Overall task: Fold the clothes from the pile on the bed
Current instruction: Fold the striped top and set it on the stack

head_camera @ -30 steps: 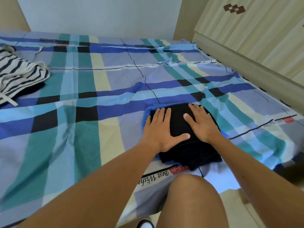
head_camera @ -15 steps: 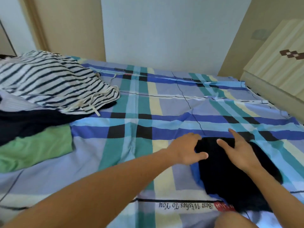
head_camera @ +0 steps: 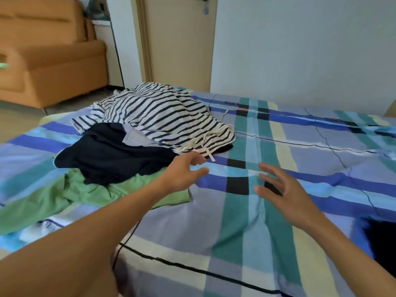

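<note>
A pile of clothes lies at the left of the bed: a black-and-white striped garment [head_camera: 158,116] on top, a dark navy garment [head_camera: 111,155] below it and a green garment [head_camera: 42,202] at the front. My left hand [head_camera: 184,172] hovers open just right of the pile, fingertips near the striped garment's drawstring. My right hand [head_camera: 285,189] is open with spread fingers above the bare sheet. A folded black garment [head_camera: 383,241] shows at the right edge, apart from both hands.
The bed [head_camera: 246,221] wears a blue, teal and cream plaid sheet. An orange sofa [head_camera: 49,52] stands beyond the bed at the left, beside a closed door [head_camera: 180,39]. A pale wall runs behind the bed.
Both hands have left the folded black garment and swung left toward the pile. The view has turned left, so the pile is now central and the folded garment sits at the right edge.
</note>
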